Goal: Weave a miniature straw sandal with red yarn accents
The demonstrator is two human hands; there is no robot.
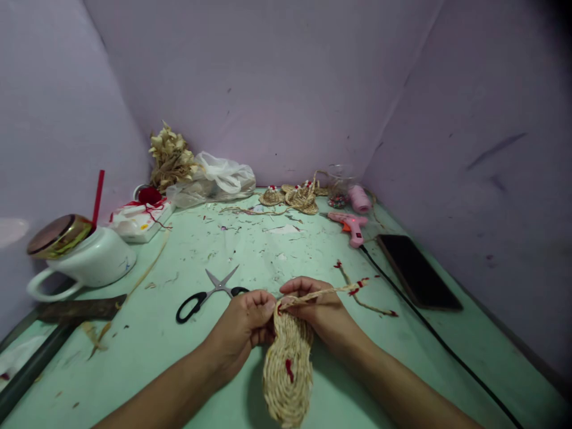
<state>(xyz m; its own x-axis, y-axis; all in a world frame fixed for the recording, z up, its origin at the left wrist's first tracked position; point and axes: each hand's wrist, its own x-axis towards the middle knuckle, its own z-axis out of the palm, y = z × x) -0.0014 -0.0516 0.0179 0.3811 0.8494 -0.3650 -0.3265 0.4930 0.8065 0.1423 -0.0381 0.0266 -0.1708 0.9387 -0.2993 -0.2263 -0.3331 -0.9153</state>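
Between my hands is a coiled, braided straw sole point(288, 369), long and rounded, with a bit of red yarn near its middle. My left hand point(250, 322) pinches its far left edge. On the other side my right hand point(317, 307) is curled round the far end and the loose braid point(333, 292), which sticks out to the right with a red tie near its tip. A pair of black-handled scissors point(218, 286) lies spread just beyond my left hand. To the right of the braid, a short straw braid point(364, 298) with red-tied ends rests on the table.
At the right are a pink glue gun point(351, 226) with a black cord, a phone point(417, 271) and a pink thread spool point(358, 199). Small woven straw pieces point(300, 198) sit at the back. A white mug point(98, 259), box point(143, 220) and plastic bag point(218, 179) stand left.
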